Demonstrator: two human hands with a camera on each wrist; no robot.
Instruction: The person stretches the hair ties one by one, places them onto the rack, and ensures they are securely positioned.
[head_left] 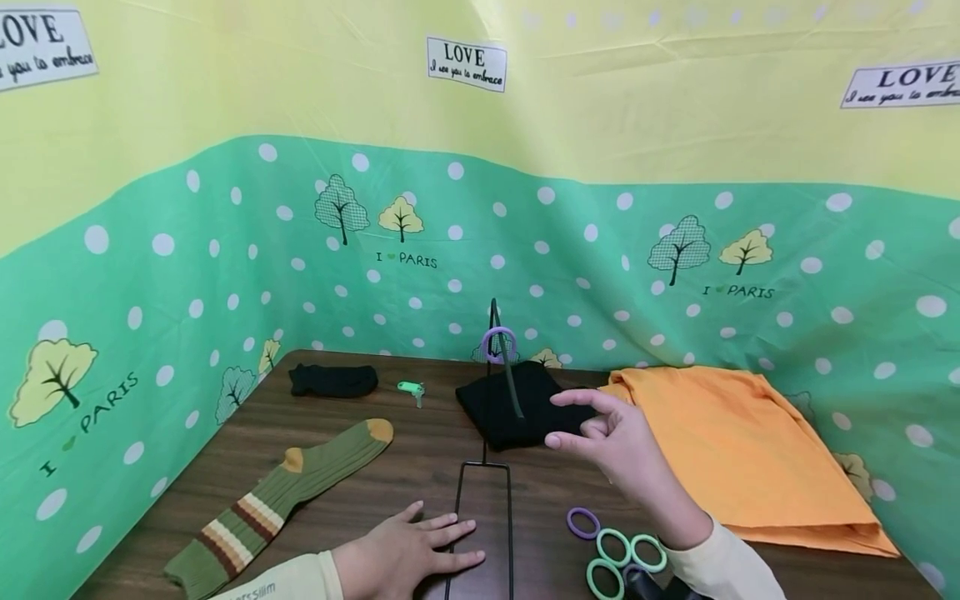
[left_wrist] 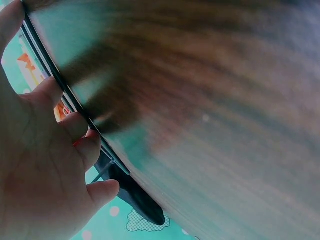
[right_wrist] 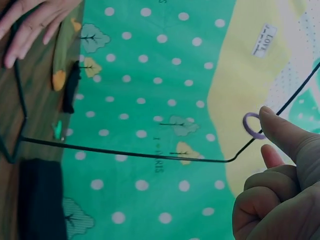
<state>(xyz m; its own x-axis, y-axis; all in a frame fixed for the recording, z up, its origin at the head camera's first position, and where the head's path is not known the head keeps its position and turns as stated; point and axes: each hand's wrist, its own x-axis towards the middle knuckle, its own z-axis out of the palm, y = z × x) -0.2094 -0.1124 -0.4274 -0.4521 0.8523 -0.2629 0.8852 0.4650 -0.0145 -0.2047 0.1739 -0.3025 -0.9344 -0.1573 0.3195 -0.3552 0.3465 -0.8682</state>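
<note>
My left hand [head_left: 408, 550] presses flat on the wire stand [head_left: 483, 517]; my right hand [head_left: 615, 442] hovers released, empty. Lift off early and the purple ring [head_left: 498, 344] could tip it.
</note>
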